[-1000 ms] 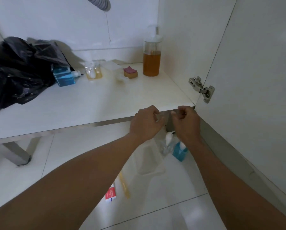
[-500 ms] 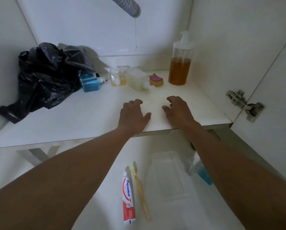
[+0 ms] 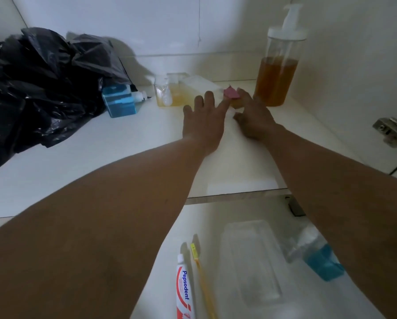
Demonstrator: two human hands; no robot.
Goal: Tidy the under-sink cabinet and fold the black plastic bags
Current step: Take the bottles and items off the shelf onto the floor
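Head view, only one available.

Crumpled black plastic bags point(image 3: 45, 88) sat in one heap in the back-left corner of the white cabinet floor point(image 3: 100, 157). Neither hand was on them. I couldn't count the bags in the heap, it was too bunched.

Left hand point(image 3: 204, 120) was released: fingers straight and spread, flat over the cabinet floor, index tip at the pink-topped yellow sponge point(image 3: 231, 93). Right hand point(image 3: 255, 120) was on the sponge's other side with fingers against it. The frame was blurred there, so I can't tell whether it gripped.

Handling judgement: thin film, light, limp and slippery, and it'll trap air. Best to pinch one bag by its mouth edge, pull it free of the heap, then flatten it before folding.

Counts:
- 1 tall clear pump dispenser with amber liquid point(image 3: 277, 77), upright at back right
- 1 small clear bottle with yellow liquid point(image 3: 169, 93)
- 2 blue-liquid bottles: a blue bottle lying on its side point(image 3: 120, 102) against the bags, and a clear bottle with blue liquid point(image 3: 317, 259) on the tiled floor outside
- 1 red-and-white toothpaste tube point(image 3: 185, 288), 1 yellow toothbrush point(image 3: 204, 284) and 1 clear plastic tray point(image 3: 250, 261), also on the floor
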